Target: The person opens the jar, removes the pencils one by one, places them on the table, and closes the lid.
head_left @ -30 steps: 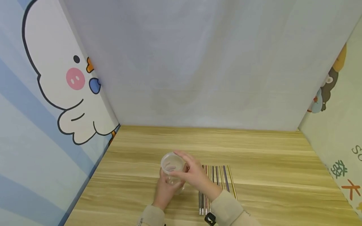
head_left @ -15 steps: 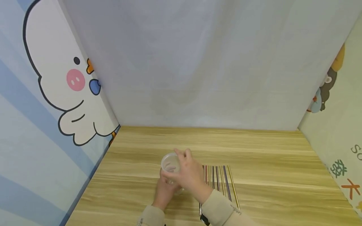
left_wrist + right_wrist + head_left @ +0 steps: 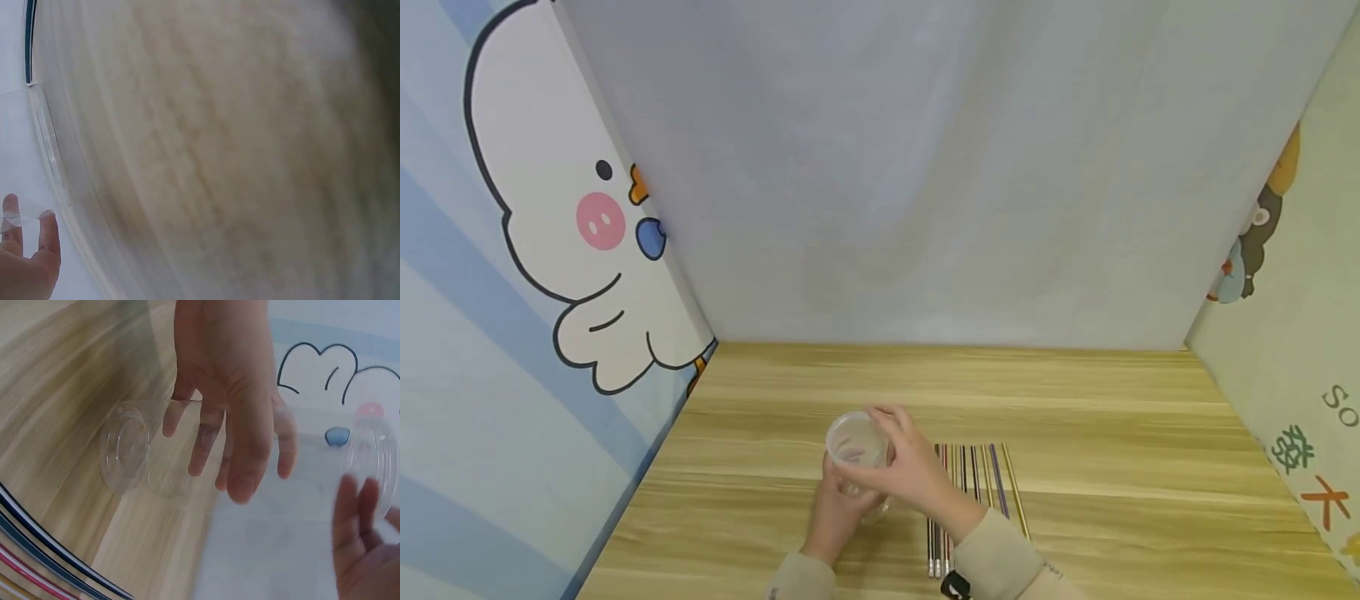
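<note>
A clear plastic jar [image 3: 852, 442] stands close over the table, its round top facing up in the head view. Around its lower body wraps my left hand [image 3: 835, 515]. My right hand [image 3: 917, 475] grips the top rim, thumb at the near side and fingers at the far side. In the right wrist view the jar [image 3: 125, 450] lies sideways across the picture; the left hand [image 3: 228, 406] holds its middle, and fingers of the right hand [image 3: 369, 556] are at its top end. Only the jar's edge and part of a hand show in the left wrist view.
Several pencils [image 3: 976, 475] lie side by side on the wooden table [image 3: 1112, 467], right of the jar and partly under the right forearm. A pale curtain [image 3: 925, 208] hangs behind; cartoon-printed panels [image 3: 610, 292] flank both sides.
My right hand turned over the jar's rim, covering more of it half a second ago, and has turned back now. The left hand and jar stay in about the same place.
</note>
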Action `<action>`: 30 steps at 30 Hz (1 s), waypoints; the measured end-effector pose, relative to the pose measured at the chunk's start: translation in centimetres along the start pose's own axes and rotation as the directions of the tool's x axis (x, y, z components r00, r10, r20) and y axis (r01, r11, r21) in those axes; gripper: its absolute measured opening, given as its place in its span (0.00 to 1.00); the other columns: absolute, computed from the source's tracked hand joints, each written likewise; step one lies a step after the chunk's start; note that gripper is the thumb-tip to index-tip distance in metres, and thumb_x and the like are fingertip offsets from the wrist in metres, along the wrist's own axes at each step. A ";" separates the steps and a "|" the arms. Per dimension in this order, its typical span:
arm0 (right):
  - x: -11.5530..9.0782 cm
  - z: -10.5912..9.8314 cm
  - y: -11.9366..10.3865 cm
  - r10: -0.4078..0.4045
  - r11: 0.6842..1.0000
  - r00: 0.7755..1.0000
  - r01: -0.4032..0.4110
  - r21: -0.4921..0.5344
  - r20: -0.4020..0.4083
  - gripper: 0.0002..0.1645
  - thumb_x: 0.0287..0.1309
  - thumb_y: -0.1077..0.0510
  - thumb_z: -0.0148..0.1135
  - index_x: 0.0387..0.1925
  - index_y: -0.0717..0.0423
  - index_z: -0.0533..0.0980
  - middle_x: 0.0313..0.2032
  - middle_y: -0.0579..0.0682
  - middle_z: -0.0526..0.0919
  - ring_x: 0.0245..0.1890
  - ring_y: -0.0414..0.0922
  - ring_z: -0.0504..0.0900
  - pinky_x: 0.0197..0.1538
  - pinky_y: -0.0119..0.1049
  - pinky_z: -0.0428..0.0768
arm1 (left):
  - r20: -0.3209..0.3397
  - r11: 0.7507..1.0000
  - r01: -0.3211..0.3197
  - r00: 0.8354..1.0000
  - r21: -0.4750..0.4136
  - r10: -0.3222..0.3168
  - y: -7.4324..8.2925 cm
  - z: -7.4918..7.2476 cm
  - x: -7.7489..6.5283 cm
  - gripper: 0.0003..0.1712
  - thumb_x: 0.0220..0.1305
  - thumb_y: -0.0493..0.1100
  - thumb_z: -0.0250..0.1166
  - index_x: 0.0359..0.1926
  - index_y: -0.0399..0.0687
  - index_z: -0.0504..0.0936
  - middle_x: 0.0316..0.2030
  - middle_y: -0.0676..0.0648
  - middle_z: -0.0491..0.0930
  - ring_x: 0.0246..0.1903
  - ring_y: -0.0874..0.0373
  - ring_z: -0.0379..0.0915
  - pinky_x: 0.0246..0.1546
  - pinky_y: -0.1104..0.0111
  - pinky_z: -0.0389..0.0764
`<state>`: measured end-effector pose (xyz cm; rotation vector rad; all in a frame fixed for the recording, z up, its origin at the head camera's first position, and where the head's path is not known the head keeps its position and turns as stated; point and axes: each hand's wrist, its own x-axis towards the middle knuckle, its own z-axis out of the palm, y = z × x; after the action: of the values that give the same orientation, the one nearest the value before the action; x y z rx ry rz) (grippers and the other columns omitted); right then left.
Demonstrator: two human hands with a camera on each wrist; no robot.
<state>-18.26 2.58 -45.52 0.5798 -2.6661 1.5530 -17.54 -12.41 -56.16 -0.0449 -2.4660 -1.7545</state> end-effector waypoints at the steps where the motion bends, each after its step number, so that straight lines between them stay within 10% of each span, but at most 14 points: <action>1: 0.0 -0.2 0.3 -0.013 0.996 1.000 0.011 0.092 0.028 0.52 0.47 0.44 0.77 0.72 0.48 0.64 0.71 0.49 0.64 0.55 0.53 0.77 0.55 0.52 0.81 | 0.002 1.000 0.006 1.000 -0.005 -0.006 0.0 0.0 0.0 0.55 0.51 0.48 0.77 0.73 0.48 0.53 0.69 0.37 0.67 0.68 0.36 0.63 0.67 0.37 0.63; 5: 0.3 -1.0 1.4 -0.041 0.928 0.986 -0.022 0.372 0.161 0.52 0.48 0.62 0.74 0.73 0.49 0.61 0.50 0.52 0.81 0.31 0.39 0.77 0.36 0.31 0.81 | -0.013 1.000 0.026 1.000 -0.002 -0.026 0.1 0.1 0.0 0.59 0.49 0.51 0.79 0.74 0.50 0.52 0.68 0.39 0.68 0.68 0.38 0.64 0.67 0.36 0.62; 8: 0.5 -1.3 1.9 -0.032 0.889 0.976 -0.070 0.453 0.215 0.51 0.47 0.67 0.72 0.73 0.53 0.61 0.26 0.48 0.76 0.19 0.33 0.68 0.23 0.23 0.71 | -0.022 1.000 0.031 0.999 0.003 -0.031 0.1 0.1 -0.1 0.59 0.47 0.50 0.80 0.73 0.51 0.54 0.67 0.39 0.70 0.66 0.38 0.66 0.67 0.36 0.63; 15: 0.4 -0.2 1.4 -0.010 0.942 0.999 -0.001 0.336 0.032 0.45 0.42 0.63 0.79 0.65 0.55 0.72 0.54 0.53 0.75 0.22 0.34 0.65 0.25 0.22 0.68 | 0.008 0.999 0.020 1.000 -0.027 -0.020 0.2 0.0 -0.2 0.59 0.49 0.50 0.78 0.75 0.51 0.51 0.69 0.39 0.67 0.69 0.36 0.62 0.67 0.33 0.60; 24: -0.8 2.6 -0.5 0.068 0.987 0.968 -0.030 0.156 -0.243 0.36 0.38 0.53 0.82 0.53 0.51 0.78 0.47 0.49 0.69 0.48 0.48 0.74 0.50 0.42 0.78 | -0.005 0.999 0.011 1.000 -0.033 -0.011 0.1 -0.2 -0.1 0.51 0.50 0.40 0.77 0.70 0.46 0.57 0.67 0.35 0.69 0.69 0.33 0.61 0.67 0.36 0.61; 30: -1.4 3.1 -0.6 0.051 0.994 0.953 -0.018 0.112 -0.297 0.37 0.39 0.50 0.82 0.54 0.49 0.76 0.49 0.48 0.70 0.38 0.44 0.75 0.39 0.31 0.78 | 0.001 0.999 -0.014 1.000 -0.029 0.014 0.0 -0.2 0.0 0.48 0.51 0.35 0.75 0.69 0.43 0.58 0.64 0.34 0.71 0.67 0.33 0.64 0.66 0.40 0.66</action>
<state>-16.22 0.12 -46.81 0.2716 -2.3916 1.6507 -17.50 -12.60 -56.08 -0.0662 -2.4354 -1.7846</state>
